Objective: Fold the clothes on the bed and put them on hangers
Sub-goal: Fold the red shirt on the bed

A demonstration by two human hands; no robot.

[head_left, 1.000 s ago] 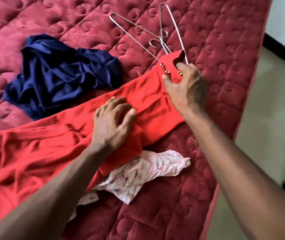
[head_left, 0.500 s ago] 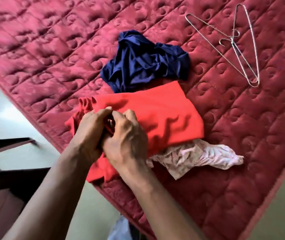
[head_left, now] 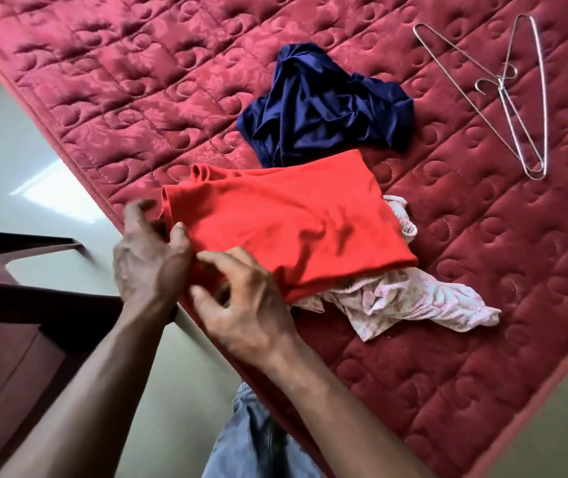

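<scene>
A red garment lies folded into a rough rectangle near the bed's edge. My left hand pinches its near left corner, thumb on top. Close beside it, my right hand curls its fingers round the garment's near edge. A crumpled navy garment lies just beyond the red one. A pink-and-white patterned garment sticks out from under its right side. Two wire hangers lie crossed on the quilt at the far right, away from both hands.
The red quilted mattress runs diagonally, its piped edge just left of my hands. A dark red chair stands on the pale floor at the lower left. My jeans show at the bottom.
The red garment went from a long spread strip to a compact fold. My right hand left the hanger end and joined the left at the near corner; the hands now sit slightly apart.
</scene>
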